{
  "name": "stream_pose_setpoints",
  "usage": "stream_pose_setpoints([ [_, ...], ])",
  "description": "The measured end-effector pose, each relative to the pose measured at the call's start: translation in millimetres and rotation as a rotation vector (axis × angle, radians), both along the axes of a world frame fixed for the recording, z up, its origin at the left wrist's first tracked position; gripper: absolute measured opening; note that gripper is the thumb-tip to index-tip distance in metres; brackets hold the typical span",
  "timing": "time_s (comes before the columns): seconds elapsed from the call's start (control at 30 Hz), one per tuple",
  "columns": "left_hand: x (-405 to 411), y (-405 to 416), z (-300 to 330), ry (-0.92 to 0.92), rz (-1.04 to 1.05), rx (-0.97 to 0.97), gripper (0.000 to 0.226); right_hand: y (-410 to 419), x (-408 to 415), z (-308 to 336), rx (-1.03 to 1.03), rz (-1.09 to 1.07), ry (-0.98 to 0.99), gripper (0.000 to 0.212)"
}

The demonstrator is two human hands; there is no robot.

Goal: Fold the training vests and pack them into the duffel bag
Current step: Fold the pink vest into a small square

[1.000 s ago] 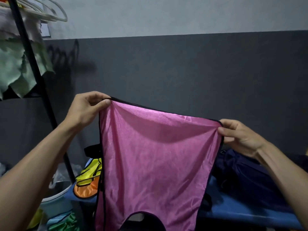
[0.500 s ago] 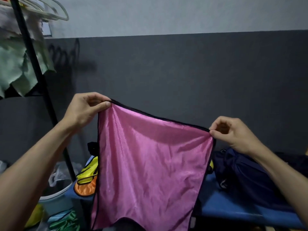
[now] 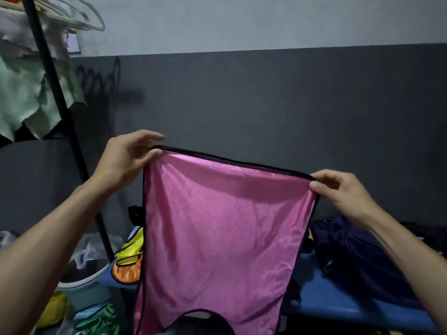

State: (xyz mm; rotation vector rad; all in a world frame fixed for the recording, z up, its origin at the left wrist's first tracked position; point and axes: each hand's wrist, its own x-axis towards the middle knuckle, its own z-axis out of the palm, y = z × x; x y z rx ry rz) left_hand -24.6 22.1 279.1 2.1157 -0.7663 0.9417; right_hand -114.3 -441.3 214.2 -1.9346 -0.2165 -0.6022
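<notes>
Our fingers pinch the pink vest [image 3: 217, 228] by its black-trimmed top edge, left hand [image 3: 125, 160] on one corner, right hand [image 3: 338, 192] on the other, thumbs pressing the cloth against curled fingers. Over the last second our right hand drew inward, then back out, so the edge is taut again and the vest hangs flat, ready, we judge, for folding. Below our right fingers the dark duffel bag [image 3: 362, 257] sits on the blue bench [image 3: 338, 301]; below our left, yellow and orange vests [image 3: 128, 264] wait.

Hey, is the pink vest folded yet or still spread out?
Spread out. The left hand and right hand pinch the top corners of the pink vest, which hangs flat in the air.
</notes>
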Motion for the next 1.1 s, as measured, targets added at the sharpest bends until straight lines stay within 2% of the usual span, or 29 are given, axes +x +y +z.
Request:
stream_pose_setpoints([
  [0.03, 0, 0, -1, -0.016, 0.013, 0.029, 0.023, 0, -1, 2, 0.064, 0.011, 0.019, 0.008],
  [0.07, -1, 0, -2, -0.025, 0.027, 0.066, 0.018, 2, -3, 4, 0.136, 0.045, 0.036, 0.013],
  [0.13, 1, 0, -3, -0.019, 0.056, 0.122, 0.009, -1, -4, 7, 0.251, 0.126, 0.069, 0.041],
  [0.17, 2, 1, -3, 0.002, 0.064, 0.136, 0.003, 0, -5, 9, 0.31, 0.165, 0.076, 0.041],
  [0.23, 3, 2, -4, 0.118, 0.027, 0.098, 0.009, 2, -9, 14, 0.416, 0.234, 0.102, 0.014],
  [0.27, 2, 2, -4, 0.215, -0.036, 0.048, 0.007, 2, -10, 16, 0.458, 0.241, 0.113, 0.009],
  [0.37, -2, -1, -3, 0.428, -0.223, -0.06, 0.014, -1, -9, 19, 0.52, 0.256, 0.139, 0.011],
  [0.53, -5, -5, -2, 0.543, -0.349, -0.067, 0.025, -8, -6, 22, 0.548, 0.219, 0.134, 0.014],
  [0.67, -3, -2, -5, 0.555, -0.378, -0.028, 0.039, -9, -11, 24, 0.481, 0.179, 0.138, 0.04],
  [0.73, -5, -2, -6, 0.558, -0.374, -0.024, 0.044, -8, -14, 26, 0.451, 0.175, 0.12, 0.032],
  [0.83, -9, -5, -8, 0.526, -0.335, -0.05, 0.031, -6, -19, 29, 0.395, 0.161, 0.042, 0.008],
  [0.97, -18, -6, -11, 0.435, -0.291, -0.04, 0.03, -14, -23, 25, -0.008, -0.041, -0.091, 0.007],
  [1.03, -28, -12, -16, 0.411, -0.344, -0.032, 0.033, -14, -19, 17, -0.144, -0.164, -0.137, 0.01],
  [1.1, -35, -21, -19, 0.358, -0.362, 0.005, 0.023, -10, -14, 9, -0.251, -0.283, -0.194, 0.01],
])
